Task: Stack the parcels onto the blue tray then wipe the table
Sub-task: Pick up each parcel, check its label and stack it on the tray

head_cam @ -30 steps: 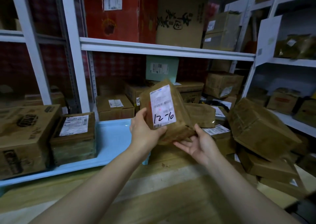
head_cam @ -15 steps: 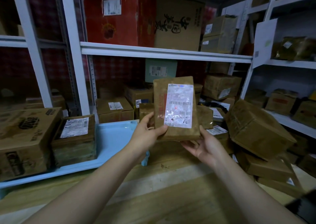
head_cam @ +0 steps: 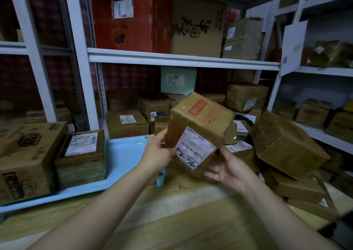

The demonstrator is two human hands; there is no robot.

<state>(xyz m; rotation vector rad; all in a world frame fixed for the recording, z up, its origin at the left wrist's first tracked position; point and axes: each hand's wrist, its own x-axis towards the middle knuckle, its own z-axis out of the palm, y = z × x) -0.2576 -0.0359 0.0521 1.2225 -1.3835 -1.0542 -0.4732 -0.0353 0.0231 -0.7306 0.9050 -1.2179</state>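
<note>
Fingers [head_cam: 162,136] of the left hand [head_cam: 157,154] curl round the left edge of the brown taped cardboard parcel [head_cam: 200,120] with white label; the right hand [head_cam: 228,170] lies flat-palmed under its lower corner. Parcel is tilted in mid-air, above the wooden table [head_cam: 191,226], just right of the light-blue plastic tray [head_cam: 124,154]. Risk: glossy tape and one-sided grip may let it slip; a careless set-down may overhang the tray rim.

The tray [head_cam: 124,154] lies on the table [head_cam: 172,230], left of the parcel [head_cam: 198,123] held above it.
</note>
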